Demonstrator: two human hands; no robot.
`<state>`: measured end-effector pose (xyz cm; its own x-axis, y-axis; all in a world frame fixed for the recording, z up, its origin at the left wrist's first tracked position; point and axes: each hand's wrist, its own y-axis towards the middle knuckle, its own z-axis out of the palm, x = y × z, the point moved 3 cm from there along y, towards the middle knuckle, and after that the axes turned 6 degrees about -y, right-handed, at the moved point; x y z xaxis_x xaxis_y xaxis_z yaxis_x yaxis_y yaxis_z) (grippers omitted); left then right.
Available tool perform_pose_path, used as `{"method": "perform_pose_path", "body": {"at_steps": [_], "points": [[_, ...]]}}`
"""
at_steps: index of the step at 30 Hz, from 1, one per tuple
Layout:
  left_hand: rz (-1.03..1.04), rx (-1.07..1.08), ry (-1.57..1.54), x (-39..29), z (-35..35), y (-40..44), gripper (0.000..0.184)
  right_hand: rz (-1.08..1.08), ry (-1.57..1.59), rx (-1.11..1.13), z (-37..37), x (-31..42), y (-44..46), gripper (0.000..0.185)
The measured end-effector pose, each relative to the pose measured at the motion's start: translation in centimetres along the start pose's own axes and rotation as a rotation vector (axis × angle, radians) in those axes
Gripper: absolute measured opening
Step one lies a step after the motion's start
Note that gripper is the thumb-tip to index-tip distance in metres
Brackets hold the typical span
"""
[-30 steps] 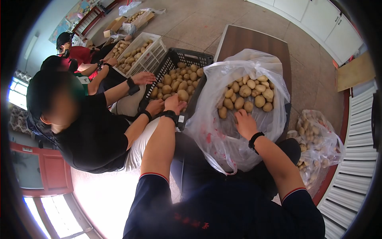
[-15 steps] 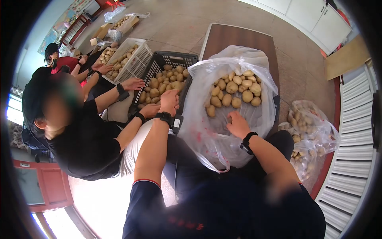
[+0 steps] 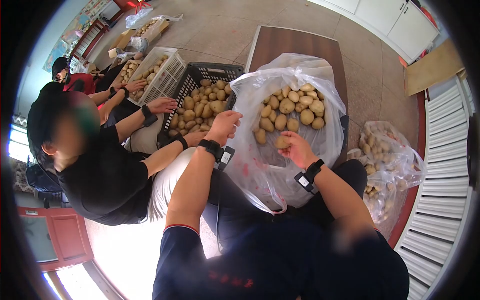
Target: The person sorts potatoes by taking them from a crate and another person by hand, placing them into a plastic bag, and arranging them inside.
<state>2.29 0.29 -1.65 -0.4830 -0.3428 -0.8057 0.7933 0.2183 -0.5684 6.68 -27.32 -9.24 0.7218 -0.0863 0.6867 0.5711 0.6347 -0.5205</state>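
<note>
My right hand (image 3: pixel 297 151) is closed around a potato (image 3: pixel 282 142) over the front part of a clear plastic bag (image 3: pixel 267 172). Further back inside this bag lies a pile of potatoes (image 3: pixel 292 107). At the bag's left rim is my left hand (image 3: pixel 225 126), its fingers curled; whether anything is in them is hidden. Left of it stands a black crate (image 3: pixel 212 69) holding many potatoes (image 3: pixel 200 107). A co-worker's hands (image 3: pixel 163 105) are at that crate's near left side.
A brown board table (image 3: pixel 295 42) extends beneath and behind the bag. Bags of potatoes (image 3: pixel 382 155) sit on the floor to the right, beside a white radiator (image 3: pixel 432 185). A white crate (image 3: pixel 167 75) and another person (image 3: pixel 80 82) are at the far left.
My right hand has lifted slightly and now shows a potato in its fingers. My left hand has moved right, from the black crate's edge to the bag's rim.
</note>
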Motion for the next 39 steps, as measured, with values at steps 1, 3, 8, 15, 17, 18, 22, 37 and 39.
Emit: {"method": "perform_pose_path", "body": {"at_steps": [1, 3, 8, 15, 17, 18, 22, 37, 39], "points": [[0.001, -0.002, 0.001, 0.1, 0.1, 0.1, 0.016, 0.0, 0.0, 0.002, 0.4, 0.2, 0.0, 0.038], [0.0, 0.056, 0.067, 0.4, 0.5, 0.2, 0.023, -0.008, 0.029, 0.029, 1.4, 0.5, 0.1, 0.036], [-0.042, 0.168, 0.137, 0.9, 1.4, 0.3, 0.037, -0.05, -0.01, 0.112, 4.5, 1.8, 0.1, 0.041], [-0.102, 0.345, 0.115, 1.1, 3.1, -0.7, 0.049, -0.174, -0.341, 0.13, 8.0, 3.4, 0.8, 0.044], [-0.138, 0.401, 0.159, 1.2, 3.5, -1.0, 0.049, -0.21, -0.391, 0.127, 8.9, 3.4, 0.9, 0.043], [-0.146, 0.406, 0.181, 1.3, 3.4, -0.8, 0.049, -0.247, -0.44, 0.11, 9.1, 3.5, 1.0, 0.043], [-0.119, 0.415, 0.17, 1.7, 2.8, -0.4, 0.047, -0.292, -0.619, 0.095, 9.3, 3.4, 1.7, 0.039], [-0.009, 0.097, -0.109, 1.5, -2.4, 1.7, 0.036, -0.449, -1.467, -0.243, 3.3, 1.8, 3.0, 0.045], [0.004, 0.03, -0.179, 1.6, -3.7, 2.2, 0.036, -0.46, -1.53, -0.279, 2.7, 2.9, 3.5, 0.05]]}}
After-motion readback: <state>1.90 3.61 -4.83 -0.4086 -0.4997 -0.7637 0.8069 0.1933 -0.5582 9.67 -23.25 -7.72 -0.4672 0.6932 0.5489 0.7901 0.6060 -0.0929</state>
